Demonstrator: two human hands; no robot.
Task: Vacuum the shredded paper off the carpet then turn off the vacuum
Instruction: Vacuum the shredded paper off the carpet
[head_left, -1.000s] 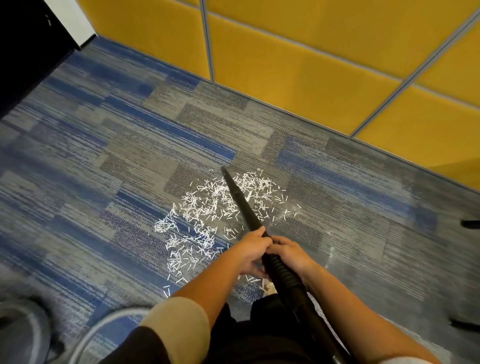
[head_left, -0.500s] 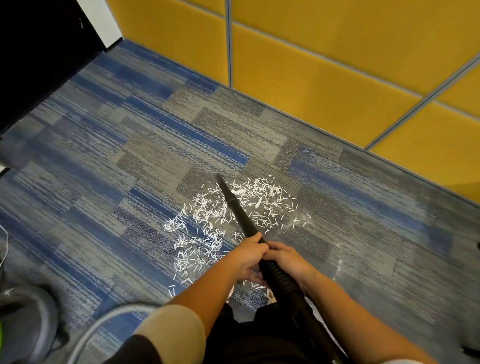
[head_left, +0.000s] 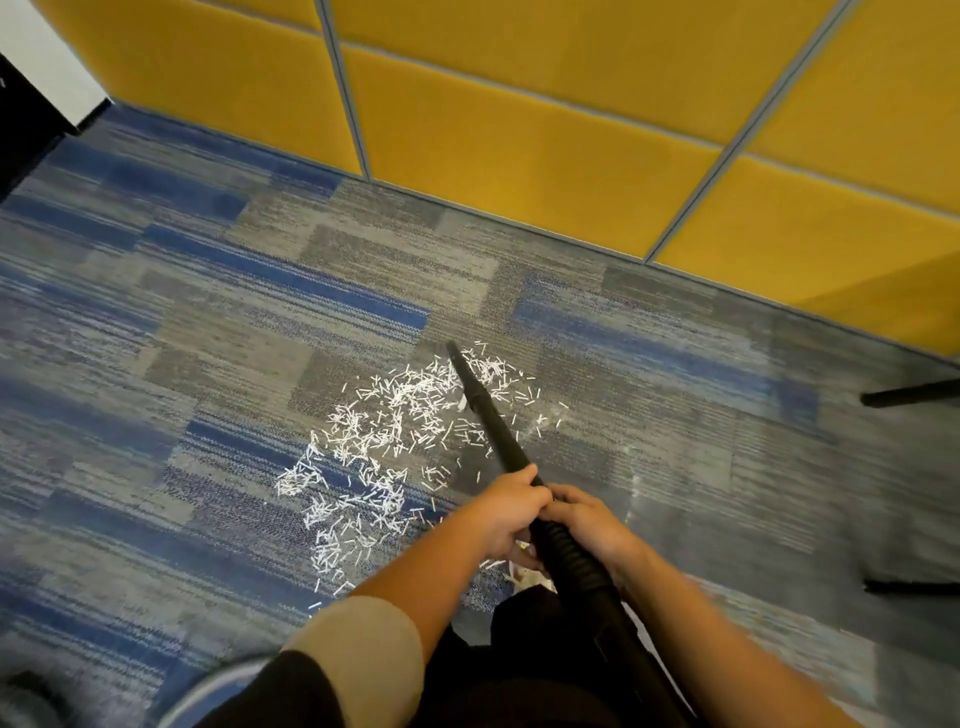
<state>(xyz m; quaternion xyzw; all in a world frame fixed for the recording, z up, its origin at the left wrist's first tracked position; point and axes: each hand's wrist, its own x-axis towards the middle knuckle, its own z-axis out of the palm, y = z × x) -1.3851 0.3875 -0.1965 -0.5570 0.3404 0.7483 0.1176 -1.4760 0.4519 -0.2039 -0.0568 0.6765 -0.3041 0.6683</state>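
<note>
Plenty of white shredded paper strips (head_left: 374, 457) to clear off the blue-grey striped carpet (head_left: 156, 338), gripping the black plastic vacuum wand (head_left: 498, 431) with left hand (head_left: 501, 512) ahead of right hand (head_left: 587, 525), nozzle at the pile's far edge, next probably sweeping left and nearer.

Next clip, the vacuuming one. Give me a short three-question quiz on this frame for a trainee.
1. True or false: the left hand and the right hand both grip the vacuum wand.
2. The wand's tip sits at which edge of the shredded paper? A: nearest the yellow wall. B: nearest the person. C: nowhere near it.
3. Fill in: most paper lies on the wand's ____ side.
Key: 1 true; 2 A; 3 left.
</note>
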